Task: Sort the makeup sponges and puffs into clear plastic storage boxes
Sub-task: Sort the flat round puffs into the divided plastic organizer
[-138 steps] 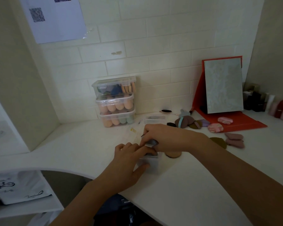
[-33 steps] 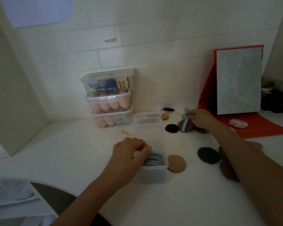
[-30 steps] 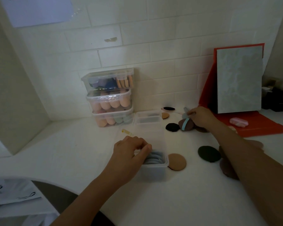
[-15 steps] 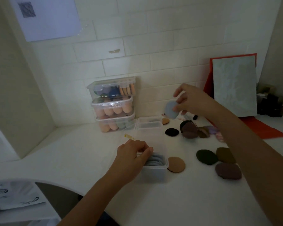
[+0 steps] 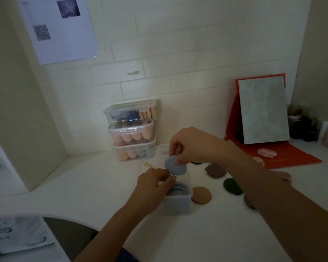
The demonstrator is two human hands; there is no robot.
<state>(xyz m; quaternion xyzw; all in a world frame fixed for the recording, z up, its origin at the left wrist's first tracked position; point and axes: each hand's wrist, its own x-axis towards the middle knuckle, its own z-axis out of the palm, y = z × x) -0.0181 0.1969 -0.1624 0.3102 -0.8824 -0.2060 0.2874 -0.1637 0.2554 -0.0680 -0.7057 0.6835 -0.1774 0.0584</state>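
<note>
Fingers of your right hand (image 5: 189,146) pinch a blue-grey puff (image 5: 175,168) by its top edge. The puff hangs under that hand, tipped a little, just over the far end of the clear box (image 5: 178,205). It is right beside the fingertips of your left hand (image 5: 151,188), but you cannot tell if they touch it. The puff is flat, smooth and soft-looking, shaped like a rounded pebble.

Your left hand is curled on the left rim of the box and holds it. The box is a small tub of see-through plastic with no lid on, and it sits on the white counter (image 5: 197,239). Inside it, more blue puffs (image 5: 179,189) stand on edge in a row.

Just to the right of the box lies a round tan puff (image 5: 201,195), flat like a cookie. Farther right are a dark green puff (image 5: 232,186) and a brown puff (image 5: 215,170), both flat with rounded edges.

At the back, against the tiled wall (image 5: 178,53), a stack of three clear boxes (image 5: 133,129) has lids on. The lower two hold peach egg-shaped sponges. The top one holds dark blue pieces and tan wedges. A red folding mirror (image 5: 263,112) stands to the right, with a pink puff (image 5: 266,153) on its base.
</note>
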